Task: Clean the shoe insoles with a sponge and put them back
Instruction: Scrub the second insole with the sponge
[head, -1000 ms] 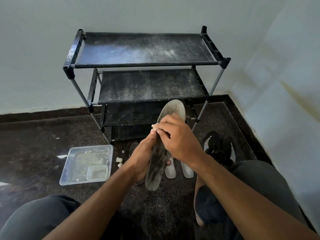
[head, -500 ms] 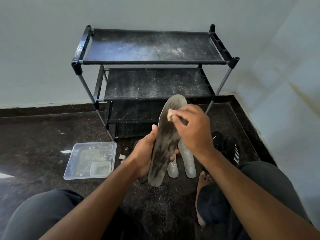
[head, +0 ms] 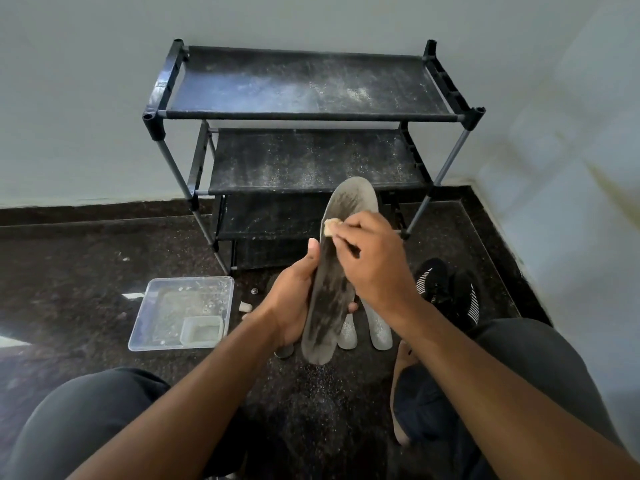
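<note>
Scrubbing step: left hand (head: 294,306) gripping insole (head: 332,285) upright above floor, right hand (head: 372,261) fingers pinching sponge (head: 330,226) near toe. Next, probably: stroking heelward, keeping pressure even.

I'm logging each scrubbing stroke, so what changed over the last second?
The right hand, pinching the sponge, moved from the middle of the insole up toward its toe end. The left hand kept gripping the insole by its lower half. The tray, shoes and other insoles on the floor stayed put.
</note>
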